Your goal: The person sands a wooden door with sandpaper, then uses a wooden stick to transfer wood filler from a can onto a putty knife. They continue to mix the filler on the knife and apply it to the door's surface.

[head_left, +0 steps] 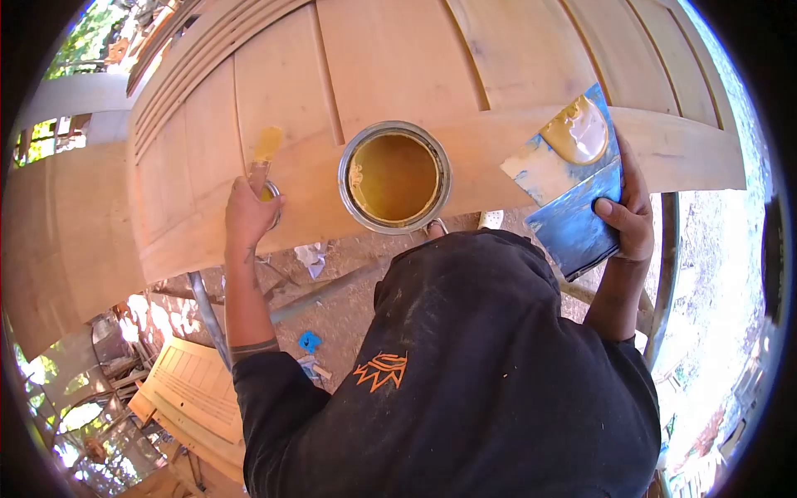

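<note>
My left hand (253, 210) is closed at the left over the wooden door panel (390, 66). It grips what looks like a putty knife (266, 148), its blade coated in yellow paste. A small rounded shiny rim shows beside those fingers; I cannot make out what it belongs to. On the right, my right hand (628, 207) holds a blue-stained flat board (581, 207), thumb on top. A glossy beige blob of putty (579, 133) lies on the board's upper part. Between my hands stands an open metal can (394, 228) with yellow-brown contents, near the panel's front edge.
Metal supports (668, 241) show under the panel. A second slatted wooden panel (195, 382) lies lower left, with plain sheets (62, 241) beyond. A crumpled blue scrap (309, 341) and litter lie on the dirt floor. My dark-shirted torso (498, 357) fills the lower middle.
</note>
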Tool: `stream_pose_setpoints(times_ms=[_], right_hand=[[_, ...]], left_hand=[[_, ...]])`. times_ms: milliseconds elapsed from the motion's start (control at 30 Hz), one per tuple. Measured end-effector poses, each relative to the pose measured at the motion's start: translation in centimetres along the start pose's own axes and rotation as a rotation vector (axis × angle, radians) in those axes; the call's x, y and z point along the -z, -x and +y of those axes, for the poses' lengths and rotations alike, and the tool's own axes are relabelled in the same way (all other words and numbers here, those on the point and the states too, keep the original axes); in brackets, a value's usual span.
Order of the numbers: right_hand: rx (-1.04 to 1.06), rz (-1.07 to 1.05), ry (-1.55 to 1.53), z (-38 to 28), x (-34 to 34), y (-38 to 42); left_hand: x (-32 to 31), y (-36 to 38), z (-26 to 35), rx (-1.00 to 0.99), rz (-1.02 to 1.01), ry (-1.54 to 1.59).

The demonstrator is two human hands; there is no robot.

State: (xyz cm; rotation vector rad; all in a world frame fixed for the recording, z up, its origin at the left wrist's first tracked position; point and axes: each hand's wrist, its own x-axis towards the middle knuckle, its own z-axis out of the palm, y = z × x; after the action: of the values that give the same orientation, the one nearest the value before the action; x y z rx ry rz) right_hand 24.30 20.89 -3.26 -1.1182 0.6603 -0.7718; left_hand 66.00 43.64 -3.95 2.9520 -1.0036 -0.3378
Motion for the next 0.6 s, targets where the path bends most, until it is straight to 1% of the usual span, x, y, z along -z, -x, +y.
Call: stream_pose_setpoints(times_ms=[33, 133, 233, 333, 433, 500, 533, 600], right_hand=[[-0.012, 0.001, 0.004, 0.1, 0.1, 0.1], [-0.03, 0.026, -0.003, 0.3, 0.3, 0.4], [-0.043, 0.063, -0.019, 0.6, 0.5, 0.7], [-0.051, 0.077, -0.019, 0.7, 0.9, 0.9], [-0.054, 0.105, -0.029, 1.0, 1.3, 1.2], [-0.067, 0.114, -0.027, 1.1, 1.5, 1.4], [-0.077, 0.114, -0.022, 1.2, 1.5, 1.4], [-0.082, 0.097, -0.033, 1.2, 1.3, 1.2]], left_hand=[[0.0, 0.0, 0.0, 0.009, -0.011, -0.017], [-0.2, 0.0, -0.8, -0.067, -0.043, -0.013], [0.6, -0.1, -0.4, -0.039, -0.108, -0.047], [1.7, 0.3, 0.0, 0.039, -0.113, 0.152], [5.0, 1.9, 0.4, -0.037, -0.091, 0.668], [7.6, 3.9, 1.9, -0.205, -0.112, 1.059], [8.2, 5.0, 2.7, -0.255, -0.118, 1.222], [7.9, 6.0, 3.9, -0.429, -0.079, 1.372]])
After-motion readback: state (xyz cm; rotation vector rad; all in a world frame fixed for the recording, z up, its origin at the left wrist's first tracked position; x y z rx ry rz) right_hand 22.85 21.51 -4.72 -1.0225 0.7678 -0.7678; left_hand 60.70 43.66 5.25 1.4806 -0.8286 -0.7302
